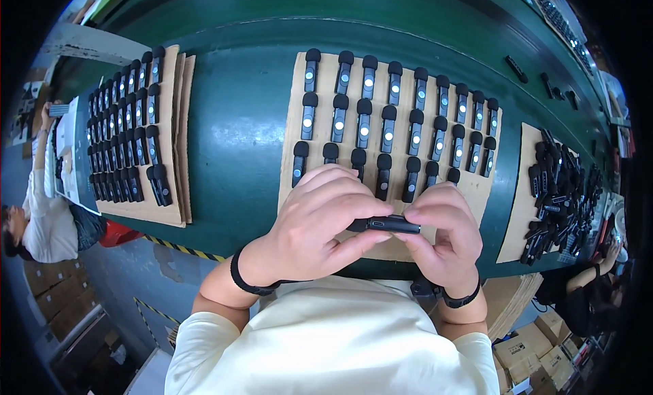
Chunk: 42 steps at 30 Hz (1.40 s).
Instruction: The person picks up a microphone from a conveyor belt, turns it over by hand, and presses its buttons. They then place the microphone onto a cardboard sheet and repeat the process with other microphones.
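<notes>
Green workbench [231, 157] underneath: a small black microphone unit [385, 224] is pinched at either end by the left hand [320, 221] and right hand [442, 235], seemingly under inspection; next it likely joins the rows on the cardboard sheet [289, 157] just beyond

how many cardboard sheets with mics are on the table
3: one stack at the left, one in the middle beyond both hands, one at the right heaped with loose mics.
</notes>
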Motion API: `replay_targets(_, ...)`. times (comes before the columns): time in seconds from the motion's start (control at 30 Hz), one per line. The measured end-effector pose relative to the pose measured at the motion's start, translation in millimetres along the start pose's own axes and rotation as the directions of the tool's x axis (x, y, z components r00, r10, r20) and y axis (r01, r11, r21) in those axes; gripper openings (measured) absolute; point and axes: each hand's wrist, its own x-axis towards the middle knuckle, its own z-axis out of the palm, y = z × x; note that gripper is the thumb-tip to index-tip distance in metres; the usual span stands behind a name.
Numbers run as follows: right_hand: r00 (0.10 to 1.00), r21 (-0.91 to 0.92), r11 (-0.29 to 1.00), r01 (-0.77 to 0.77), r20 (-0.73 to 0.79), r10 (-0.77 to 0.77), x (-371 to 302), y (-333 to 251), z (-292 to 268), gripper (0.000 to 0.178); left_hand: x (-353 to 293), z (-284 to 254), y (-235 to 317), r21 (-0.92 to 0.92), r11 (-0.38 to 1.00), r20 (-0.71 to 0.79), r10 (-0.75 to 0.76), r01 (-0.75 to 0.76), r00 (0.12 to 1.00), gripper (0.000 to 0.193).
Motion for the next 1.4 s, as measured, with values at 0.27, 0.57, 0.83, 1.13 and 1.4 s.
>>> replay_targets(0.27, 0.999, 0.015, 1.0, 0.013, 0.047, -0.014, 5.1, -7.0, -3.0, 0.028, 2.4, 13.7, -3.7, 0.067, 0.998, 0.007, 0.01, -0.01, 1.0, 0.028)
replay_targets(0.57, 0.995, -0.249, 0.963, -0.103, -0.012, 0.103, -24.0, -2.3, -33.6, 0.03, 3.0, 8.4, -0.3, 0.128, 0.988, 0.07, -0.093, 0.083, 0.993, 0.027)
replay_targets(0.83, 0.992, -0.647, 0.753, -0.124, -0.106, 0.072, -71.4, 27.5, -79.9, 0.028, -2.3, -0.4, -3.7, 0.134, 0.985, 0.022, -0.11, 0.106, 0.994, 0.022)
replay_targets(1.13, 0.993, -0.705, 0.709, -0.024, 0.063, 0.096, -87.4, 34.1, -74.3, 0.023, -8.8, -9.5, -2.1, 0.157, 0.97, -0.005, -0.188, 0.187, 0.982, 0.016)
replay_targets(1.4, 0.992, -0.721, 0.693, 0.004, 0.09, 0.088, -75.1, 44.2, -81.2, 0.028, -8.6, -9.1, -0.7, 0.135, 0.97, -0.006, -0.202, 0.201, 0.979, 0.016)
